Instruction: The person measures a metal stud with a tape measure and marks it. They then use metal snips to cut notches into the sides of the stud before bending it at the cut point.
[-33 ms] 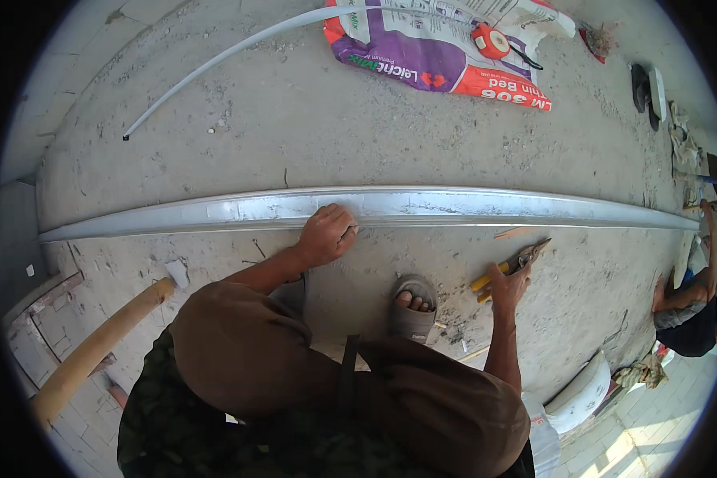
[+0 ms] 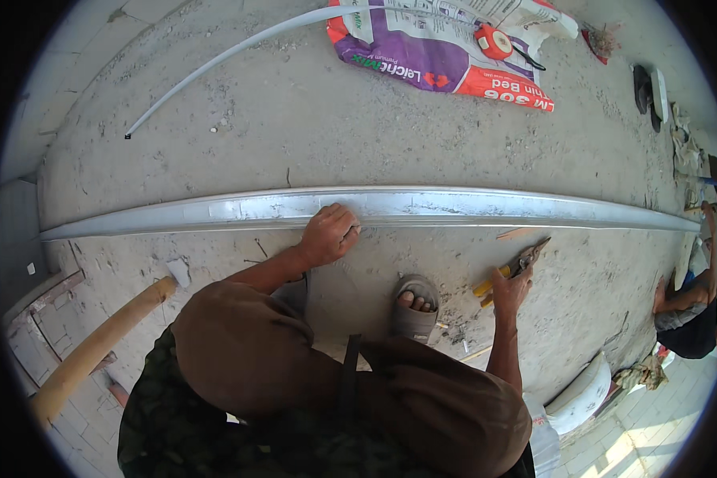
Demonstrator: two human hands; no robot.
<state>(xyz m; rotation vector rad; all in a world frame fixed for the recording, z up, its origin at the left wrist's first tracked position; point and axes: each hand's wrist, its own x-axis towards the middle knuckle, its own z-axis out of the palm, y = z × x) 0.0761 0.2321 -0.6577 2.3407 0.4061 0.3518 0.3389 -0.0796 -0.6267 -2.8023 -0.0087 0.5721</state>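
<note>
Left hand (image 2: pixel 330 236): here it is, fingers curled in at the near edge of the rail; whether they grip the metal, I cannot tell.
Right hand (image 2: pixel 511 290): wrapped firmly around the yellow handles of the snips (image 2: pixel 528 256), nose pointing up and away to the right.
Metal rail (image 2: pixel 454 205): stretching across the floor (image 2: pixel 215 167) from left to right, just ahead of both hands.
Sandal (image 2: pixel 414 325): planted between the hands, toes showing.
Wooden pole (image 2: pixel 107 346): slanting in at lower left.
Bag (image 2: pixel 422 68): purple, white and red, lying beyond the rail, with a red tape measure (image 2: pixel 495 43) on top.
Other person (image 2: pixel 689 323): down at the far right, near the rail's end.
</note>
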